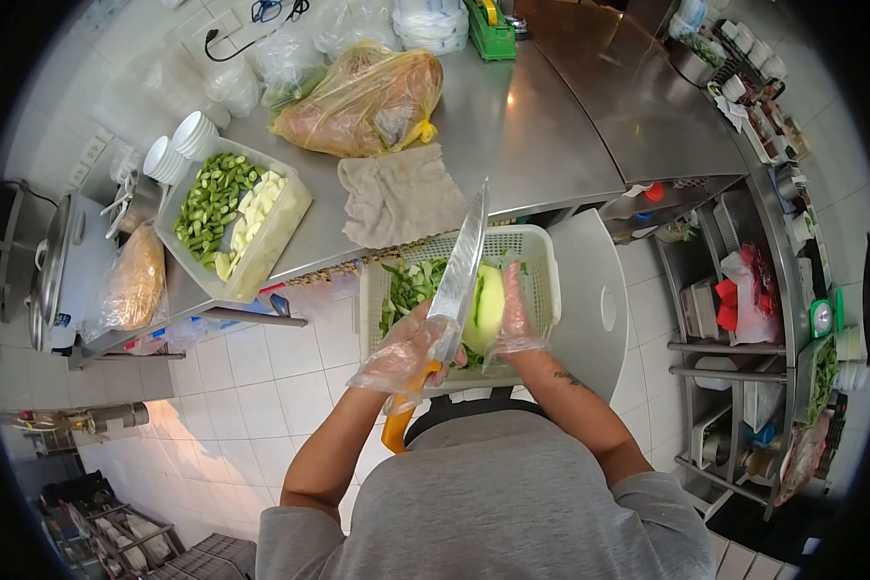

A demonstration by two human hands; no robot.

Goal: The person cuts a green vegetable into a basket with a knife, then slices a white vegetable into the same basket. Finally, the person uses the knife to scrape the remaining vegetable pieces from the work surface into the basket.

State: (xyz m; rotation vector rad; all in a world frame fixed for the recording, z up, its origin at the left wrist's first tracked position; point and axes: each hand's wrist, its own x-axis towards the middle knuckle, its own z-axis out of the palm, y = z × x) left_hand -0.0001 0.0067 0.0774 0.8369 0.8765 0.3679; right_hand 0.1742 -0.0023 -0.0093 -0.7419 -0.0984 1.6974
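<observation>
My left hand (408,350), in a thin clear plastic glove, is closed around the orange handle of a large kitchen knife (461,259). The long blade points up and away from me. On the other side, my gloved right hand (516,314) grips a pale green oblong vegetable (487,307), partly peeled, with a darker green strip along it. The blade overlaps the vegetable's left edge in this view. Both hands are over a pale perforated plastic basket (553,280). Leafy greens (406,290) lie inside it, partly hidden by the hands and blade.
A grey chair (592,300) is under and beside the basket. On the steel counter (541,126) are a tub (278,240) of cut green and pale vegetables, a folded cloth (399,196) and a yellowish plastic bag (362,101). Steel shelves (725,348) stand at right.
</observation>
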